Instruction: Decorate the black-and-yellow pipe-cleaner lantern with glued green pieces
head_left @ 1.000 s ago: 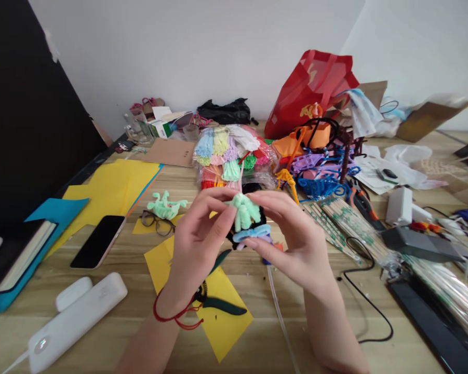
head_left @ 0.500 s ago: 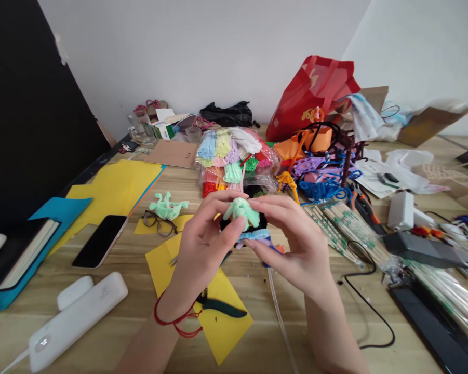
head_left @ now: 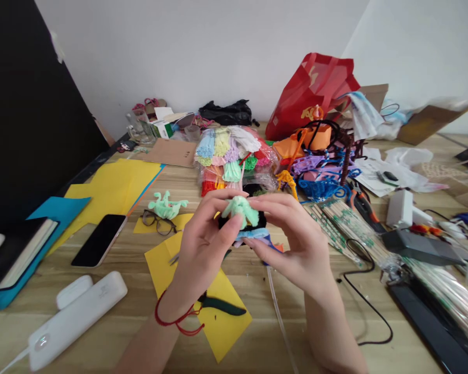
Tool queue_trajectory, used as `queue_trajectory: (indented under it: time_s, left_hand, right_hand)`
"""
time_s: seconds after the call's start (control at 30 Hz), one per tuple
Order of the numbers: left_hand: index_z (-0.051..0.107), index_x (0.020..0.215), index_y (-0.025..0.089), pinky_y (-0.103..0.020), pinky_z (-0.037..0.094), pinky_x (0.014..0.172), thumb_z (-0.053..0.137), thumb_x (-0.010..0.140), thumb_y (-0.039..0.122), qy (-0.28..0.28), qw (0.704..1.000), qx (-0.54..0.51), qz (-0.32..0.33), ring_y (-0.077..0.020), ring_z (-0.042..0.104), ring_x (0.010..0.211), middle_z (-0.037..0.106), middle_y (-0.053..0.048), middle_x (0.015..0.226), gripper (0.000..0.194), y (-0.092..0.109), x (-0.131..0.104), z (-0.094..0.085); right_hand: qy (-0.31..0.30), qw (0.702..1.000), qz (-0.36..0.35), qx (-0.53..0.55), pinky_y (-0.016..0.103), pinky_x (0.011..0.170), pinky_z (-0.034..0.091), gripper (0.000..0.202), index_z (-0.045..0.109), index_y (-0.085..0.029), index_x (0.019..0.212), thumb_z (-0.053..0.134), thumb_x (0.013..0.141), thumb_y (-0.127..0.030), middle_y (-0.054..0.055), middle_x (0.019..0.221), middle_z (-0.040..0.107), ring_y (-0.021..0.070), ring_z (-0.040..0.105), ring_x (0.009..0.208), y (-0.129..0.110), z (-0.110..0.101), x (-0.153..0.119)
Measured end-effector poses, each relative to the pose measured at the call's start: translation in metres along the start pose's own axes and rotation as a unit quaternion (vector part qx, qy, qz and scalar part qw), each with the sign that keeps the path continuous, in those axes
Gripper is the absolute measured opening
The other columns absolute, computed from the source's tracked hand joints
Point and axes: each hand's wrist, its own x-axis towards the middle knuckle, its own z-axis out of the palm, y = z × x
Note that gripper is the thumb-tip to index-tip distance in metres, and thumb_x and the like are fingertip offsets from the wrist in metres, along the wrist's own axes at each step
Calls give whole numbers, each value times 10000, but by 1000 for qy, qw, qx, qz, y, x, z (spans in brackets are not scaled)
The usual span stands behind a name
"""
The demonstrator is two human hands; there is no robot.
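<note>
Between both hands, above the table, is a mint-green fuzzy pipe-cleaner piece (head_left: 249,212). My left hand (head_left: 205,241) pinches it from the left, thumb pressed on its front. From the right, the fingers of my right hand (head_left: 298,241) rest on its top edge, with the thumb lower down by light blue fuzzy strands (head_left: 256,234). A black fuzzy part (head_left: 261,222) shows beneath the green; whether these are joined or lie behind, I cannot tell. Below my left wrist, dark green-handled pliers (head_left: 224,305) lie on a yellow sheet (head_left: 220,340).
Another mint-green pipe-cleaner shape (head_left: 167,206) lies beside eyeglasses (head_left: 159,223). Behind my hands sit bagged pipe-cleaner bundles (head_left: 234,150) and a red bag (head_left: 309,98). Left are a phone (head_left: 99,240) and a white power bank (head_left: 78,322); right, wrapped sticks (head_left: 350,228) and a black cable (head_left: 370,301).
The hands hold nearly the same grip and place on the green piece. The whole view has shifted very slightly; nothing on the table has visibly moved.
</note>
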Motion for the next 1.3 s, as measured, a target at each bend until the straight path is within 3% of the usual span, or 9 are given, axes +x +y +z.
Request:
queue_trajectory:
  time_s: [0.37, 0.53, 0.67, 0.77, 0.83, 0.93, 1.03, 1.13, 1.3]
  left_hand:
    - [668, 914, 228, -318, 488, 1044, 578, 978, 251, -12, 1000, 15, 9, -188, 598, 1183, 639, -52, 1193, 112, 5, 0, 0]
    - [701, 992, 246, -332, 437, 1120, 513, 1008, 282, -39, 996, 75, 35, -187, 581, 1230, 638, -51, 1241, 192, 2, 3, -7]
    - [707, 997, 235, -320, 487, 1070, 547, 977, 299, -80, 990, 111, -32, -210, 590, 1261, 632, -51, 1316, 174, -13, 16, -23]
    - [709, 976, 202, -325, 531, 1001, 522, 961, 370, -92, 971, 211, -65, -236, 614, 1234, 646, -79, 1307, 252, -35, 27, -42]
    - [703, 986, 196, -345, 504, 1045, 480, 966, 374, -70, 952, 292, -65, -235, 607, 1236, 643, -88, 1302, 287, -54, 34, -57]
    - [689, 927, 174, -428, 439, 1113, 474, 946, 322, -47, 933, 349, -73, -264, 596, 1214, 639, -120, 1267, 262, -84, 41, -81]
    - [672, 821, 171, -483, 411, 1126, 476, 934, 285, -46, 912, 398, -90, -290, 591, 1185, 653, -132, 1199, 254, -109, 46, -105]
    - [677, 815, 170, -456, 452, 1095, 477, 960, 280, -70, 898, 422, -104, -265, 608, 1159, 652, -120, 1200, 271, -125, 48, -125]
    - [633, 1193, 163, -472, 538, 979, 601, 971, 350, -104, 880, 449, -113, -242, 624, 1141, 621, -108, 1285, 293, -138, 48, -143]
  right_hand:
    - [0, 999, 12, 31, 354, 984, 562, 518, 641, -290, 1283, 762, 819, -95, 49, 1239, 645, 206, 616, 1181, 1, -2, -1]
    - [3, 999, 22, 27, 368, 1015, 553, 509, 635, -301, 1287, 772, 828, -131, 45, 1267, 641, 201, 610, 1201, 4, -1, 0]
    - [-19, 999, 37, -22, 417, 1082, 512, 452, 621, -264, 1294, 749, 866, -194, 78, 1302, 639, 212, 610, 1237, 20, 3, 5]
    - [-80, 991, 70, -78, 450, 1147, 451, 626, 522, -224, 1406, 784, 838, -253, 126, 1415, 586, 243, 546, 1345, 36, 7, 7]
    - [-138, 973, 119, -141, 452, 1200, 383, 759, 410, -186, 1490, 785, 835, -265, 162, 1509, 501, 249, 466, 1424, 46, 10, 7]
    - [-248, 911, 213, -253, 413, 1235, 322, 757, 341, -128, 1527, 721, 877, -200, 190, 1561, 427, 241, 386, 1479, 61, 15, 5]
    - [-319, 862, 261, -294, 387, 1181, 393, 624, 464, -91, 1449, 702, 875, -136, 201, 1458, 531, 263, 486, 1399, 80, 21, 1]
    - [-366, 827, 291, -311, 437, 1039, 517, 381, 601, -132, 1293, 672, 925, -204, 145, 1313, 633, 254, 624, 1207, 100, 30, -1]
    - [-424, 768, 334, -344, 443, 905, 577, 339, 612, -163, 1249, 629, 966, -349, 104, 1263, 640, 233, 662, 1075, 115, 50, -1]
